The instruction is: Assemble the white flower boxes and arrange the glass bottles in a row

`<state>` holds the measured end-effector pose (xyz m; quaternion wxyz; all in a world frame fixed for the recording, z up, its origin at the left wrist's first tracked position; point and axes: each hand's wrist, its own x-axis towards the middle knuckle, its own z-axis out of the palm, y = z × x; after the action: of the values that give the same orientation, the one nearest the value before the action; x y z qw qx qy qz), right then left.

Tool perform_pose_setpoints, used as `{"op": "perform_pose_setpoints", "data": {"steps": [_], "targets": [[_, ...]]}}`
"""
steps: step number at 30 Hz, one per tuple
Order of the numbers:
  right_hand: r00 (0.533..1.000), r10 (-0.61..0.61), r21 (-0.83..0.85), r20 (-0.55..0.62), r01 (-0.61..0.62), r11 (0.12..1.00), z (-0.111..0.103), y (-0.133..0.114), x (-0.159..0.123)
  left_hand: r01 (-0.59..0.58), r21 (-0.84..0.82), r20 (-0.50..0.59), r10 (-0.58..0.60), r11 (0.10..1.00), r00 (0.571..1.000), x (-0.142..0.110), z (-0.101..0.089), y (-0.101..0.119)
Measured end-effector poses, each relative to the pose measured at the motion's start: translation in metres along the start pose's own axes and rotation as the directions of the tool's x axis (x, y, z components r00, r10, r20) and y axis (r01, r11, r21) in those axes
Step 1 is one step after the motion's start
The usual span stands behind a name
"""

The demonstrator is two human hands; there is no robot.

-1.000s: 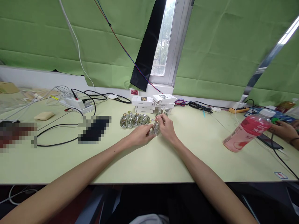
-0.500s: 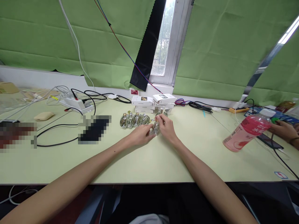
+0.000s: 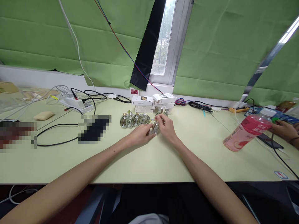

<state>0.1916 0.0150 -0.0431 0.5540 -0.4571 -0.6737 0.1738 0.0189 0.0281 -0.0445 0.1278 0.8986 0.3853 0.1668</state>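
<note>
My left hand (image 3: 142, 134) and my right hand (image 3: 164, 125) meet at the middle of the table. Between them, upright on its edge, is a round metal piece in clear wrap (image 3: 156, 127), shaped like a pocket watch. Fingers of my right hand pinch its top, while my left thumb and fingers close on its lower left side. Just left stands a row of several similar wrapped round pieces (image 3: 136, 119), each with a knob on top. Another wrapped piece (image 3: 162, 110) shows partly behind my right hand. My fingers cover some of the held one.
White boxes (image 3: 143, 100) are stacked at the back by the window. A pink drink bottle (image 3: 247, 132) stands at the right, near another person's hand (image 3: 283, 132). A power strip (image 3: 76, 104) and cables lie at the left, with a beige case (image 3: 44, 116).
</note>
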Motion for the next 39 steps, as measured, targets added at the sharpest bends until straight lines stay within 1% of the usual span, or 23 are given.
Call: {"op": "perform_pose_setpoints", "data": {"steps": [12,18,21,39], "targets": [[1.000,-0.015,-0.035,0.015,0.016,0.999,-0.0005,-0.0007,0.0004,0.004,0.027,0.005,-0.004,1.000,1.000,-0.0003,-0.0007,0.0010],[0.999,-0.026,-0.080,0.027,0.028,0.996,-0.0002,0.0010,0.0003,0.028,0.034,0.012,-0.028,0.999,1.000,0.0002,-0.0006,0.0015],[0.999,-0.029,-0.098,0.034,0.032,0.995,0.0003,0.0030,0.0003,0.019,0.029,0.014,-0.019,0.999,1.000,0.0005,-0.0007,0.0020],[0.998,-0.030,-0.096,0.047,0.034,0.995,0.0001,0.0021,-0.0001,0.002,0.039,0.015,-0.003,0.999,1.000,0.0006,-0.0017,0.0023]]}}
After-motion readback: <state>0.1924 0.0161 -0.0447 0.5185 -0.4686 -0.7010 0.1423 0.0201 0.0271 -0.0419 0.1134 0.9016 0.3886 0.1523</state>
